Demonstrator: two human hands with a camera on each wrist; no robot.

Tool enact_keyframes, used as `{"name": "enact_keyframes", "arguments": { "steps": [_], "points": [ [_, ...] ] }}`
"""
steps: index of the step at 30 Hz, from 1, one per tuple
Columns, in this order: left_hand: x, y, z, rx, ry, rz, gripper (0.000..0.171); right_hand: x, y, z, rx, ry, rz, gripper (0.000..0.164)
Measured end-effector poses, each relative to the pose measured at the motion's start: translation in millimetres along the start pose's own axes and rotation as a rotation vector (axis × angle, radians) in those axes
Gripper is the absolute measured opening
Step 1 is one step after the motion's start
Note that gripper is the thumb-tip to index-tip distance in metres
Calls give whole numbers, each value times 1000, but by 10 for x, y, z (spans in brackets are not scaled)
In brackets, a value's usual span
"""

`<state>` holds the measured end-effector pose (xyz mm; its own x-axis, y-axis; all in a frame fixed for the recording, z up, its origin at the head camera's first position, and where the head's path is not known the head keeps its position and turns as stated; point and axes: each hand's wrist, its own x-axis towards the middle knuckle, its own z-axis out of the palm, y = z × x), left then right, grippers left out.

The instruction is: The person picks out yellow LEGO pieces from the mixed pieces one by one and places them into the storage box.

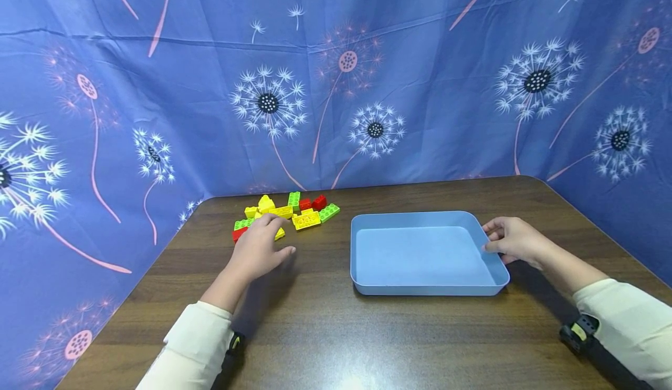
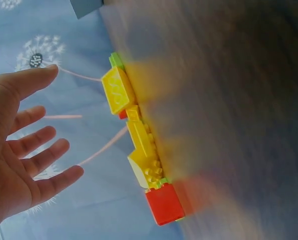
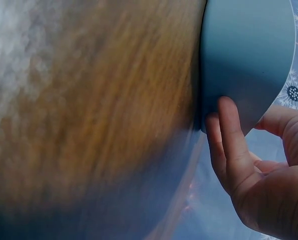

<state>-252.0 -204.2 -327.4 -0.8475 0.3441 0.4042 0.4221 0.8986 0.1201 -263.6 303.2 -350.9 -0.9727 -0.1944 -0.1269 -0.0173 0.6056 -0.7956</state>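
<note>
My left hand hovers near the pile of toy building bricks, its fingers spread and nothing between them. In the left wrist view, the yellow brick and the red brick sit beyond the fingertips. The head view shows yellow, green and red bricks, among them a yellow brick and a green brick; the hand hides part of the pile. At the right, my right hand pinches the right wall of a shallow blue tray, thumb inside the rim and fingers against the outside.
Everything stands on a dark wooden table with rounded back corners. Behind it hangs a blue cloth printed with dandelions. The tray lies to the right of the bricks, with bare wood between them.
</note>
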Motion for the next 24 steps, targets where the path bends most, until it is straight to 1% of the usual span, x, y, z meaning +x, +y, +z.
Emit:
{"name": "enact_keyframes", "arguments": {
  "steps": [3, 7, 12, 17, 24],
  "points": [
    [32, -47, 29, 6, -12, -8, 51, 5, 6, 7, 1, 1, 2, 52],
    [90, -117, 67, 14, -43, -35, 47, 5, 12, 9, 0, 1, 2, 53],
    [158, -193, 127, 19, -81, -68, 47, 1, 20, 7, 10, -5, 6, 52],
    [248, -273, 218, 34, -129, -66, 46, 0, 27, 18, 31, -7, -3, 50],
    [415, -387, 321, 54, -212, -56, 36, 0, 26, 21, 25, -4, -2, 51]
  ]
}}
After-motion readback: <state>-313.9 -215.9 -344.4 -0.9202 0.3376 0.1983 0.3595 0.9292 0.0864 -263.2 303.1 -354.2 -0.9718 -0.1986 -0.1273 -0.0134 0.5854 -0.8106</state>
